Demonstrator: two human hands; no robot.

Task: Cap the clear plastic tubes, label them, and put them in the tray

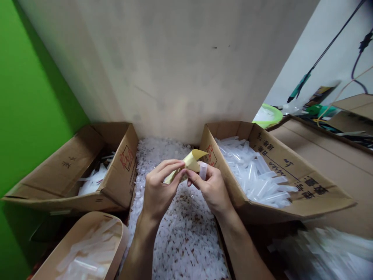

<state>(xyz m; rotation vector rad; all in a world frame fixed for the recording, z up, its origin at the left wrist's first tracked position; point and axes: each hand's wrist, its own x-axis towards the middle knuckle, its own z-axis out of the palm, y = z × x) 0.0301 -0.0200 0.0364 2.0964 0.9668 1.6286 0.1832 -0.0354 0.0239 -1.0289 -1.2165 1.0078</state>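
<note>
— Head view: what are the hands doing?

— Both meet at centre, above a bed of small white plastic pieces (180, 233). Left hand (159, 186) pinches a yellow paper strip (190, 163) between thumb and fingers. Right hand (211, 186) grips a small clear tube (203, 170), its fingers closed around it, touching the strip.

— And around them?

— Right, a cardboard box (291, 182) of clear tubes. Left, another cardboard box (87, 167); near left, a rounded tub (87, 245) of tubes.
</note>
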